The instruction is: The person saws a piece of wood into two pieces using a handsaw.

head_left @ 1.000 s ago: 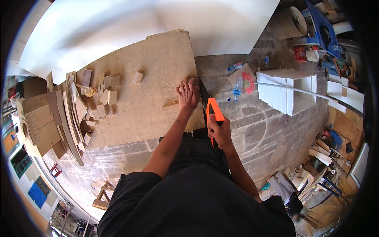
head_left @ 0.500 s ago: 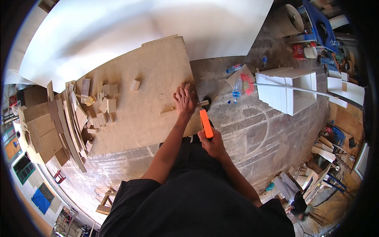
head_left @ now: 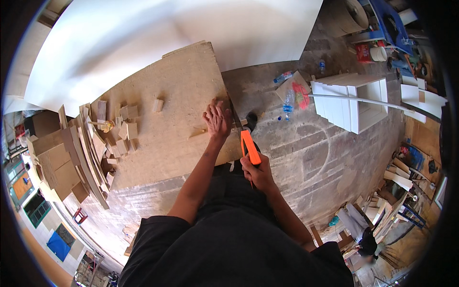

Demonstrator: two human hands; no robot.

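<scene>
1. At your far left, a stack of wood offcuts (head_left: 81,148) is leaning and lying along the left edge of the big chipboard sheet (head_left: 162,119); small blocks (head_left: 125,128) are sitting on the sheet just beside the stack.
2. One lone block (head_left: 157,104) is resting on the sheet, apart from the rest.
3. A white panel (head_left: 158,33) is lying behind the sheet, reaching across the top of the view.
4. Your left hand (head_left: 217,118) is lying flat and open, fingers spread, pressing on the sheet near its right edge.
5. A thin strip of wood (head_left: 197,133) is lying on the sheet just left of that hand.
6. Your right hand (head_left: 258,173) is closed around the orange handle of the handsaw (head_left: 249,146). The saw is standing just off the right edge of the sheet, right beside your left hand, its blade running up along that edge; you cannot tell how deep the blade is sitting.
7. Further right, plastic bottles (head_left: 286,103) are lying on the concrete floor (head_left: 306,158).
8. A white cabinet (head_left: 356,103) is standing on the floor at the right, well apart from the saw.
</scene>
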